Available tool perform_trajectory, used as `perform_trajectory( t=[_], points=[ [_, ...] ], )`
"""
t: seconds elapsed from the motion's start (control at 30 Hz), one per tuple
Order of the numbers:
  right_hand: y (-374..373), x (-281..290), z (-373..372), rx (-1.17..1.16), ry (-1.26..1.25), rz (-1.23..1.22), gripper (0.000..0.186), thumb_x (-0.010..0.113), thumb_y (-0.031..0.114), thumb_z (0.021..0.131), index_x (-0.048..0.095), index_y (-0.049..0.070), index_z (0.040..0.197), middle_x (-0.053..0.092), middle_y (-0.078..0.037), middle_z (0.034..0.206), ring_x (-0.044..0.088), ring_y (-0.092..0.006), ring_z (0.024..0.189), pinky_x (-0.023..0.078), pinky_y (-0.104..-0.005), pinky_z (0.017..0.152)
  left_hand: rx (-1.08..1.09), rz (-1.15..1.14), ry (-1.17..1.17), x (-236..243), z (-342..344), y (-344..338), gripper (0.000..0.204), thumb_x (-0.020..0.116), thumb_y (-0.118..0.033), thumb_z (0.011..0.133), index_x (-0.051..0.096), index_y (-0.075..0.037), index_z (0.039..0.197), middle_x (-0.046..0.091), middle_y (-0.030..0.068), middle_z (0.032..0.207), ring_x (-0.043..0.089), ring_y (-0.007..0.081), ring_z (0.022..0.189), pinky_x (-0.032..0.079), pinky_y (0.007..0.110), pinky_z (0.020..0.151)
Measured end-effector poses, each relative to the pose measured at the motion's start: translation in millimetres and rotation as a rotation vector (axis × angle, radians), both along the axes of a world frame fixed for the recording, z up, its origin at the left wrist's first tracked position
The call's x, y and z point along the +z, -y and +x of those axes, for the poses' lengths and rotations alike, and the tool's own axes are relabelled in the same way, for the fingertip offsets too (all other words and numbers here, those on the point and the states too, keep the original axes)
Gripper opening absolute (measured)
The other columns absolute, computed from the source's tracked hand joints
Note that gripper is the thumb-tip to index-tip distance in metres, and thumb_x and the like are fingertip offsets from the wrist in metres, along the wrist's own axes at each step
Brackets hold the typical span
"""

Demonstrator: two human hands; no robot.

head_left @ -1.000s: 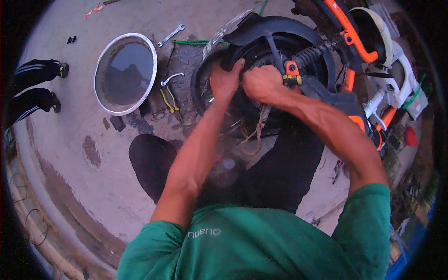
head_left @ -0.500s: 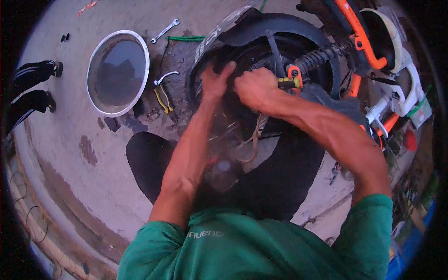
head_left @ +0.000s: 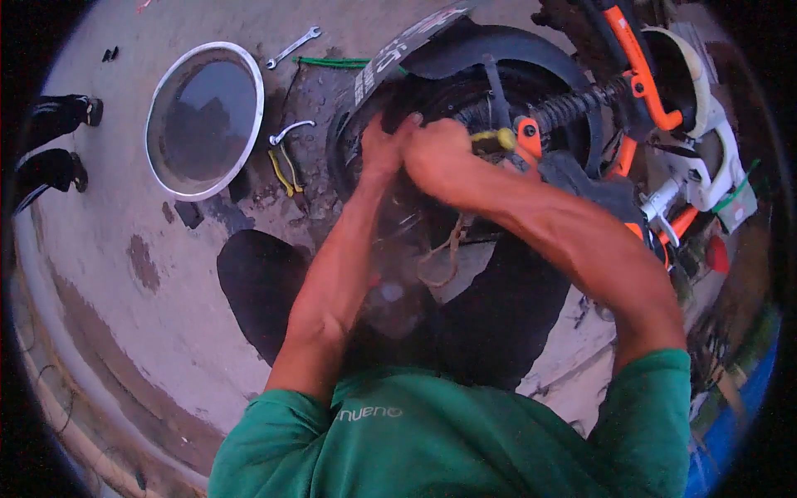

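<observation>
A motorcycle's black rear wheel stands in front of me, with a coil shock spring and orange frame tubes to its right. My left hand presses on the tyre's near side with its fingers curled over the rubber. My right hand sits right beside it, closed around a yellow-handled tool that points toward the spring. What the tool's tip touches is hidden behind my hands.
A round white-rimmed basin of dark water lies on the concrete at the left. Pliers with yellow grips and a spanner lie near it, beside a green hose. A bystander's dark shoes are at the far left.
Both hands have shifted slightly left and closer together on the tyre. The view has swung, so the basin and tools appear further left.
</observation>
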State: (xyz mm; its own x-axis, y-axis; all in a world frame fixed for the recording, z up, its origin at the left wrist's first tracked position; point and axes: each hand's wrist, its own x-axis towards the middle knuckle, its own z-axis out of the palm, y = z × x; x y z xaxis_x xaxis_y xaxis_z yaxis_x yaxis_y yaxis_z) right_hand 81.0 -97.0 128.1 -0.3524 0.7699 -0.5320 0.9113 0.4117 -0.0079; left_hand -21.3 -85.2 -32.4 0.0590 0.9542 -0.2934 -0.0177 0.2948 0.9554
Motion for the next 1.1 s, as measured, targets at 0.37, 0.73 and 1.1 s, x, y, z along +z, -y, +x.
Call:
perform_trajectory(
  t=[0.37, 0.73, 1.1],
  points=[
    [-37, 77, -3, 0.158, 0.351, -0.626, 0.031, 0.067, 0.016, 0.080, 0.075, 0.003, 0.106, 0.072, -0.018, 0.110, 0.069, -0.0378, 0.104, 0.055, -0.0421, 0.089, 0.000, 0.026, -0.112, 15, -4, 1, 0.079, 0.082, -0.042, 0.078, 0.055, 0.003, 0.137, 0.062, 0.0234, 0.133, 0.059, 0.0341, 0.124, 0.043, 0.041, 0.107],
    [-30, 67, 55, -0.325, -0.186, -0.608, 0.043, 0.064, 0.022, 0.089, 0.065, 0.005, 0.129, 0.069, -0.020, 0.118, 0.067, -0.0333, 0.110, 0.051, -0.0398, 0.097, -0.050, 0.016, -0.020, 14, -3, 3, 0.076, 0.083, -0.036, 0.078, 0.055, 0.005, 0.135, 0.063, 0.0227, 0.131, 0.060, 0.0330, 0.122, 0.044, 0.040, 0.106],
    [-1, 50, 23, -0.258, -0.173, -0.428, 0.042, 0.057, 0.014, 0.091, 0.062, 0.006, 0.131, 0.068, -0.025, 0.115, 0.064, -0.0410, 0.112, 0.050, -0.0460, 0.099, -0.078, 0.077, 0.179, 1, -6, -4, 0.073, 0.083, -0.034, 0.079, 0.053, 0.003, 0.135, 0.059, 0.0218, 0.135, 0.057, 0.0331, 0.124, 0.042, 0.040, 0.106]
  ],
)
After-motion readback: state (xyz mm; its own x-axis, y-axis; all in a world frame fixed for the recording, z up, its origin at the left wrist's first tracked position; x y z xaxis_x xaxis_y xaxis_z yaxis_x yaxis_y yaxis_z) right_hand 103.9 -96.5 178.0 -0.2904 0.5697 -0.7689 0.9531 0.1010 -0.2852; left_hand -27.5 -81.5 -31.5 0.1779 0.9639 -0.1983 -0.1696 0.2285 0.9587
